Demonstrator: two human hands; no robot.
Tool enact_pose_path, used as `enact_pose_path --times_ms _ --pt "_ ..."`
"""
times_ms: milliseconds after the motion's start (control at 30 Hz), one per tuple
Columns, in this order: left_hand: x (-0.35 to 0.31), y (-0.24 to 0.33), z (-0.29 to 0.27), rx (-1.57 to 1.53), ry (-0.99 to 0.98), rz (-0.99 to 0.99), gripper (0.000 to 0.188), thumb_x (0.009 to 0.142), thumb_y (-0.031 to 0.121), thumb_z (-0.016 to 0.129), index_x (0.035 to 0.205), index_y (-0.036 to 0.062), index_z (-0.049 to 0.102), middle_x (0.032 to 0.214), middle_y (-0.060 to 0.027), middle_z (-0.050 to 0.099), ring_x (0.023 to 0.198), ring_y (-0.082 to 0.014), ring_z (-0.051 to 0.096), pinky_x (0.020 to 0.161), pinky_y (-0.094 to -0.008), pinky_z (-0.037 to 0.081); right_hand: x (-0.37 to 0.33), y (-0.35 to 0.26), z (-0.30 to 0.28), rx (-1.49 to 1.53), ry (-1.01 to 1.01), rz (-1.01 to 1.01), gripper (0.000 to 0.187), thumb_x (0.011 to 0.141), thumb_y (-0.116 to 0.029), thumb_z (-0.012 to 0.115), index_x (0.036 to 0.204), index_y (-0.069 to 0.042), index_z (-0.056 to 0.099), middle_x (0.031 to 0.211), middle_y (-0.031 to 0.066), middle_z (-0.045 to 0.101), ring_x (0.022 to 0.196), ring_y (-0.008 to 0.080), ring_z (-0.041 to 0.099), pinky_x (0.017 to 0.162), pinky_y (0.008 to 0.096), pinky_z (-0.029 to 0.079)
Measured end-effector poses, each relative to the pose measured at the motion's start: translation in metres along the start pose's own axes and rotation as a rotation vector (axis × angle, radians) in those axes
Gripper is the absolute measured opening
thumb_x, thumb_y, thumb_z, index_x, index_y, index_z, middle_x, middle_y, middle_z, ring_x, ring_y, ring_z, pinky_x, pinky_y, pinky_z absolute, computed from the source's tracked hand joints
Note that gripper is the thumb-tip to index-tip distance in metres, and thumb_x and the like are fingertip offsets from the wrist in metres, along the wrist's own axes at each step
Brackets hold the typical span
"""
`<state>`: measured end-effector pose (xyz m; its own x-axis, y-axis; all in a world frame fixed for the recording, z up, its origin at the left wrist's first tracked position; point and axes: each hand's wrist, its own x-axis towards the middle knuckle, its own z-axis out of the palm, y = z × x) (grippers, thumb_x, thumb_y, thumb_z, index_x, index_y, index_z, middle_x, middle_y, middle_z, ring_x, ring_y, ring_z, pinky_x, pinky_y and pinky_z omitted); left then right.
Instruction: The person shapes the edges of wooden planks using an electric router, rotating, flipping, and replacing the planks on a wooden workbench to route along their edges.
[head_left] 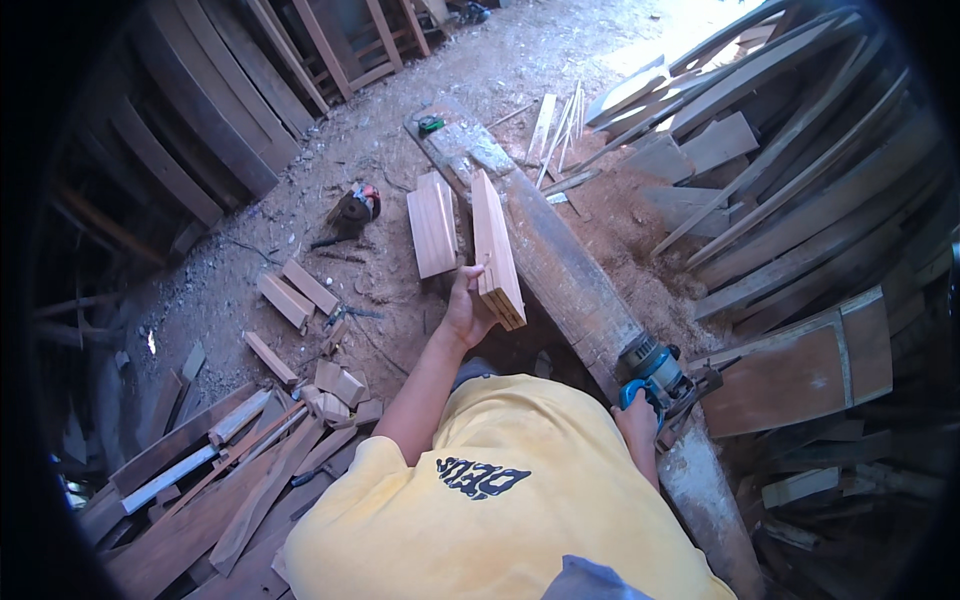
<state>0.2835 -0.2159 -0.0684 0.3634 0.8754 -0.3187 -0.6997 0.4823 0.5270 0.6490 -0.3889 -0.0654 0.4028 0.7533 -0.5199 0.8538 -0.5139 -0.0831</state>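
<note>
My left hand (pixel 467 310) is closed around the near end of a short stack of wooden boards (pixel 495 240), held tilted over the bench's left side. The boards are pale reddish and lie flat against each other. On the right, my right hand (pixel 637 420) grips the blue handle of a router (pixel 657 368), a blue and grey power tool at the right edge of the bench plank (pixel 570 255). Part of the right hand's fingers is hidden by the handle. Left of the held boards stands another stack of similar wood (pixel 432 225).
A small green object (pixel 431 124) lies on the plank's far end. Cut blocks (pixel 288 300) and loose offcuts (pixel 335 390) cover the ground at left. A dark lump with red on it (pixel 358 204) sits beyond. Long boards (pixel 800 190) lean at right; wood panels (pixel 210 90) stand at far left.
</note>
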Motion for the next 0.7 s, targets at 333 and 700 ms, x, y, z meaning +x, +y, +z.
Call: enact_pose_path --times_ms 333,700 --pt "-0.004 0.022 -0.037 -0.611 -0.230 0.016 0.084 0.098 0.072 0.047 0.157 0.0124 0.048 0.145 -0.0185 0.061 0.125 -0.0382 0.064 0.104 -0.0595 0.051 0.015 -0.012 0.011 -0.008 0.017 0.007 0.064 0.085 -0.034 0.085 0.128 -0.001 0.052 0.113 0.0330 0.072 0.108 0.0511 0.070 0.095 0.0571 0.057" --pt "-0.020 0.035 -0.058 -0.667 -0.083 -0.032 0.075 0.096 0.061 0.050 0.149 0.0082 0.056 0.131 -0.0246 0.066 0.115 -0.0436 0.067 0.110 -0.0605 0.049 0.016 -0.025 0.023 -0.023 -0.020 0.027 0.067 0.086 -0.033 0.084 0.135 -0.001 0.051 0.118 0.0336 0.071 0.113 0.0510 0.068 0.099 0.0569 0.055"
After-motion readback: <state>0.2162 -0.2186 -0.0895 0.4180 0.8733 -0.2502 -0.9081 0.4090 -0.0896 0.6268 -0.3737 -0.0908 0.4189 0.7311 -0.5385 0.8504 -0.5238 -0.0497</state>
